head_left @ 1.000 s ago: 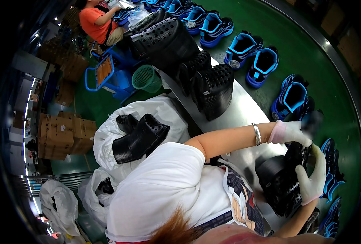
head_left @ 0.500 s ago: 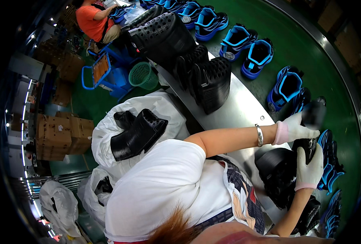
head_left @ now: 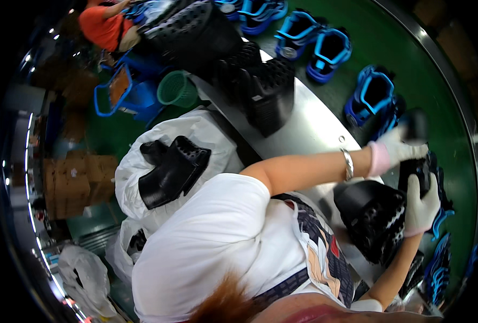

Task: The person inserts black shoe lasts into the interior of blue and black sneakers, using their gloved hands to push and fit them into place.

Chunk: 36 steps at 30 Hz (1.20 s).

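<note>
My left hand (head_left: 397, 148), in a white glove with a pink cuff, reaches over the right side of the metal table. It is closed on a dark, rounded, shoe-like piece (head_left: 415, 126), which is smeared by motion. Just below it, my right hand (head_left: 423, 207), also gloved, has its thumb and fingers around a glossy black shoe-like piece (head_left: 415, 171). Whether these two pieces are joined I cannot tell. Beside my right wrist, a nested stack of black perforated shoe shells (head_left: 370, 220) lies on the table (head_left: 325, 145).
More black shell stacks (head_left: 271, 97) stand farther along the table. Blue-and-black sneakers (head_left: 370, 94) line the green surface beyond. To the left are a white sack (head_left: 179, 126) with black shells on it, a green basket (head_left: 177, 89), a blue cart, cartons (head_left: 77, 183) and a seated person in orange.
Both gloved hands have shifted slightly right in the picture with the black pieces. The surroundings have slid up and left as the view moved.
</note>
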### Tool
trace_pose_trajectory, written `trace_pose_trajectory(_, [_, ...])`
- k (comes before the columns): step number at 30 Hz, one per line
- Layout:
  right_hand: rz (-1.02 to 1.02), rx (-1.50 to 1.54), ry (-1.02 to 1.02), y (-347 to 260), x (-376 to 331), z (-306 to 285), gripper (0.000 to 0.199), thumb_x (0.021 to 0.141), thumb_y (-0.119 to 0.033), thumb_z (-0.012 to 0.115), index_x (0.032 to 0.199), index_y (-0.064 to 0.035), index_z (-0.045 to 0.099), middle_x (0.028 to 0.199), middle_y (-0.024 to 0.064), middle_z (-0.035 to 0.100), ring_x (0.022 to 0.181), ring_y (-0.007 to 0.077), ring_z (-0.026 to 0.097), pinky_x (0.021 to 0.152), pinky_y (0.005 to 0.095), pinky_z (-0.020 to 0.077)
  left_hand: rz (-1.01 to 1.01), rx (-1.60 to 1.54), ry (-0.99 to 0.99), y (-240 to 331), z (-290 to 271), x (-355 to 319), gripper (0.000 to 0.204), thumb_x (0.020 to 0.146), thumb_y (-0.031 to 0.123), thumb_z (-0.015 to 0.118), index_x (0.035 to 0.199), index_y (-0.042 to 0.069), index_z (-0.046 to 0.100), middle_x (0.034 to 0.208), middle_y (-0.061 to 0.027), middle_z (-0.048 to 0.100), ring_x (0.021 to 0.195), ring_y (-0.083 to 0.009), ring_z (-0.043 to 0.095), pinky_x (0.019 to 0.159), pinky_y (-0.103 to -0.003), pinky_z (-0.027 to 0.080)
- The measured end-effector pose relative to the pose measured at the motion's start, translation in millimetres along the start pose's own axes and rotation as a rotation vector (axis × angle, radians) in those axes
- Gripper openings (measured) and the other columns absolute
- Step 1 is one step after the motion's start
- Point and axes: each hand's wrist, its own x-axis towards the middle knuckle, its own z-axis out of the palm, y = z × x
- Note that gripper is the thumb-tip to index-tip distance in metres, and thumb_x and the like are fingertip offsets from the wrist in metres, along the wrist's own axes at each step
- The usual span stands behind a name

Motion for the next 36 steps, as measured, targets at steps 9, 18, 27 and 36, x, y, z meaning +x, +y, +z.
trace_pose_trajectory(9, [0.151,-0.170,-0.282,2.8,17.6,-11.3,0.043,0.083,-0.040,0.070,0.091,0.0013,0.066,0.069,0.0177,0.064,0.063,0.0254,0.065,0.061,0.0346,0.0497,-0.097,1.188,-0.201,18.7,-60.3,5.8,0.049,0.087,0.043,0.068,0.115,0.003,0.065,0.104,-0.0106,0.068,0.092,-0.0215,0.067,0.079,-0.033,0.054])
trace_pose_trajectory(18, [0.298,-0.258,-0.485,19.9,48.2,-19.1,0.050,0.082,-0.047,0.064,0.086,0.0024,0.068,0.069,0.0148,0.066,0.066,0.0236,0.065,0.065,0.0332,0.0510,0.334,1.520,-0.258,-23.6,-91.7,21.5,0.036,0.080,0.030,0.069,0.108,0.007,0.068,0.111,-0.0097,0.062,0.106,-0.0327,0.057,0.091,-0.041,0.050])
trace_pose_trajectory(27, [0.173,-0.543,-0.665,30.2,138.2,18.5,0.069,0.076,-0.061,0.057,0.091,0.0046,0.071,0.077,0.0210,0.067,0.075,0.0327,0.066,0.073,0.0385,0.0522,0.282,1.583,-0.211,-40.5,-82.7,28.5,0.026,0.080,0.028,0.069,0.099,0.010,0.071,0.100,-0.0082,0.062,0.095,-0.0322,0.060,0.083,-0.042,0.050])
trace_pose_trajectory(36, [0.283,-0.611,-0.615,32.6,156.9,108.0,0.039,0.084,-0.037,0.058,0.106,-0.0082,0.072,0.108,0.0185,0.069,0.096,0.0356,0.067,0.084,0.0409,0.0546,-0.234,1.708,-0.460,-35.3,-82.2,53.9,0.037,0.084,0.040,0.062,0.102,0.008,0.069,0.106,-0.0156,0.065,0.097,-0.0353,0.063,0.085,-0.045,0.051])
